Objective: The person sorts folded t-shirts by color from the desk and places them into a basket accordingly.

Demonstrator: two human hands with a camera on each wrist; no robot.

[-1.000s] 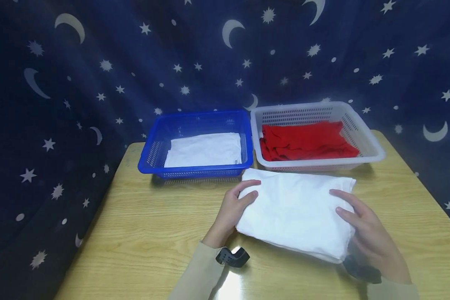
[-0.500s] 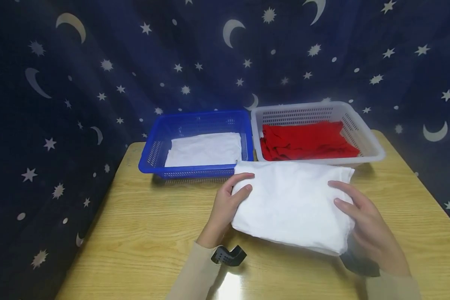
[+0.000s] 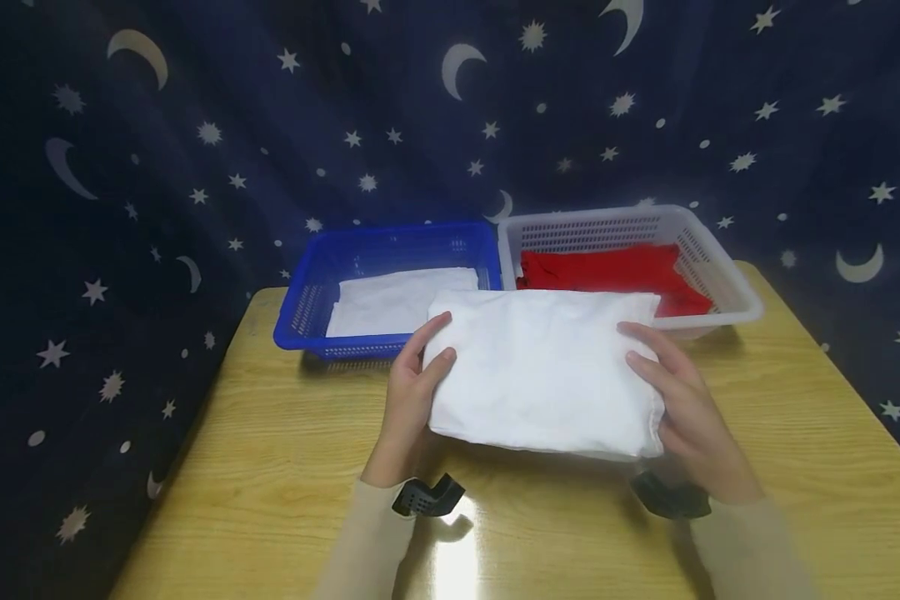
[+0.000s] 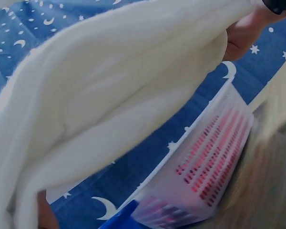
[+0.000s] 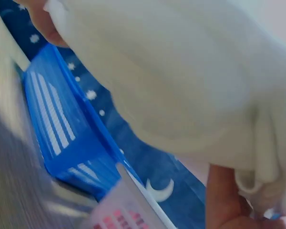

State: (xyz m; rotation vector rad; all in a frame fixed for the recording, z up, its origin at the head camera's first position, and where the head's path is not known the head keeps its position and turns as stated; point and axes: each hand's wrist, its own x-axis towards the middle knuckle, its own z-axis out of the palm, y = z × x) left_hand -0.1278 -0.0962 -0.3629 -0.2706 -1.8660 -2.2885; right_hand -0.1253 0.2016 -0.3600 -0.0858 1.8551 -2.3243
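A folded white cloth [image 3: 543,375] is held up off the table between both hands, in front of the two baskets. My left hand [image 3: 408,392] grips its left edge, thumb and a finger on top. The right hand [image 3: 690,408] holds the opposite edge the same way. In the left wrist view the cloth [image 4: 109,90] sags in soft folds, its underside showing. The far edge of the cloth overlaps the blue basket [image 3: 300,333] and the white basket [image 3: 742,300] in the head view. The other fingers are hidden beneath the cloth.
Inside the blue basket lies another folded white cloth [image 3: 375,304]. Red cloth [image 3: 615,267] fills the bottom of the white basket. Both baskets stand side by side at the back of the wooden table [image 3: 285,483], before a dark blue star-and-moon curtain [image 3: 270,125].
Both hands have carried the folded white cloth up and to the left, towards the baskets. It now covers part of the baskets in the head view.
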